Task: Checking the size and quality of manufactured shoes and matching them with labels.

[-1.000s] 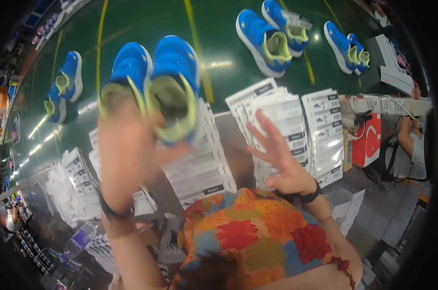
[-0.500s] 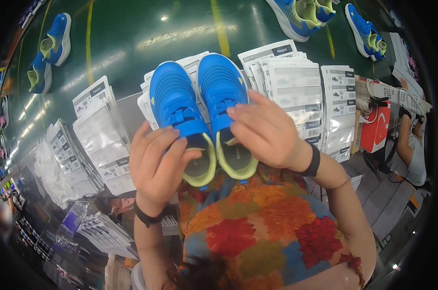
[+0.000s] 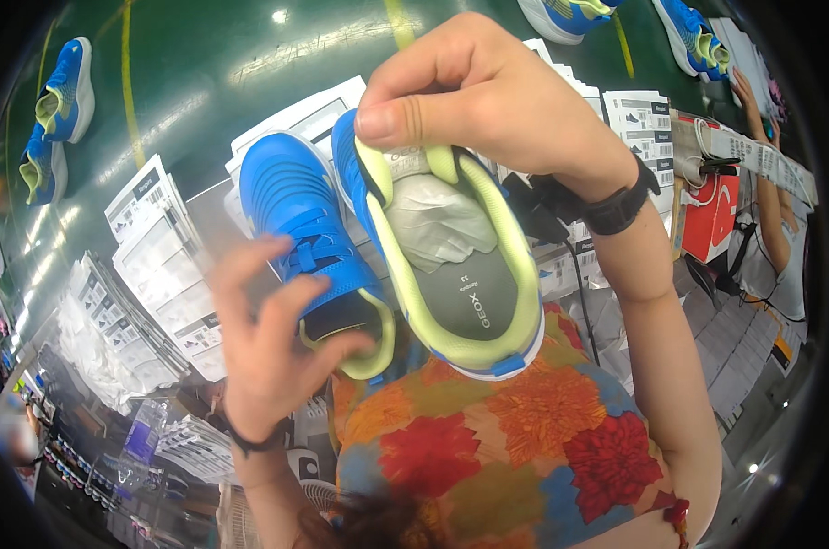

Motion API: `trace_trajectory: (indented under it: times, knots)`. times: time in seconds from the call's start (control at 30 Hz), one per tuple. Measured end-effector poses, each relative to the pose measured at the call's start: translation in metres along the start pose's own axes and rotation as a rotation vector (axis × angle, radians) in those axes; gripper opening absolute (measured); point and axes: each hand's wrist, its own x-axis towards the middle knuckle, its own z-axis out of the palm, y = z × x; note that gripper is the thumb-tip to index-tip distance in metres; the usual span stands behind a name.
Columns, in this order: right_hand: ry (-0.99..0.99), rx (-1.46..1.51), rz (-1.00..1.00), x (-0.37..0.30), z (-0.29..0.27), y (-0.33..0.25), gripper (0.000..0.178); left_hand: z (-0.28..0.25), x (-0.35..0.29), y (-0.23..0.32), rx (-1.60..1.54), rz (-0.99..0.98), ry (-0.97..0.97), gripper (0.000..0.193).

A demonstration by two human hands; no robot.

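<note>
My right hand [image 3: 487, 105] pinches the tongue and top collar of a blue sneaker [image 3: 522, 274] with lime lining. This shoe is raised and tilted, its opening facing me. Inside it, crumpled white tissue paper [image 3: 442, 224] fills the front above a grey insole. To its left, the matching blue sneaker [image 3: 291, 197] lies toe away from me on stacks of printed sheets. My left hand [image 3: 268, 343], somewhat blurred, is spread beside and over that shoe's opening, thumb near the heel collar. Whether its fingers touch the shoe, I cannot tell.
Stacks of printed label sheets [image 3: 162, 274] line the near edge of a green surface [image 3: 204, 82] with yellow lines. More blue sneakers [image 3: 66, 91] stand at the far left and far right. White tissue paper [image 3: 94, 357] lies at left. A red box [image 3: 710, 220] and another person's arm [image 3: 771, 215] are at right.
My right hand has gripped the right sneaker by its tongue and lifted it, tilting its opening toward me. My left hand has shifted left and opened its fingers. The left sneaker sits slightly further left.
</note>
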Motion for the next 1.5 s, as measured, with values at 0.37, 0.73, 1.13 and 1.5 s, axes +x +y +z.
trace_trajectory:
  times: [0.37, 0.73, 1.13, 1.5]
  knots:
    - [0.163, -0.137, 0.027, -0.011, 0.028, 0.002, 0.018, -0.029, 0.056, 0.001, -0.359, -0.475, -0.115, 0.019]
    - [0.408, -0.725, -0.569, -0.062, 0.064, 0.064, 0.021, 0.004, 0.004, 0.004, 0.092, 0.097, -0.015, 0.03]
    - [0.395, -0.588, -0.193, -0.082, 0.057, 0.01, 0.053, -0.015, 0.019, 0.045, -0.035, -0.387, -0.046, 0.068]
    - [0.564, 0.233, -0.42, -0.095, 0.044, 0.026, 0.069, 0.01, 0.045, 0.041, -0.941, -0.418, 0.709, 0.047]
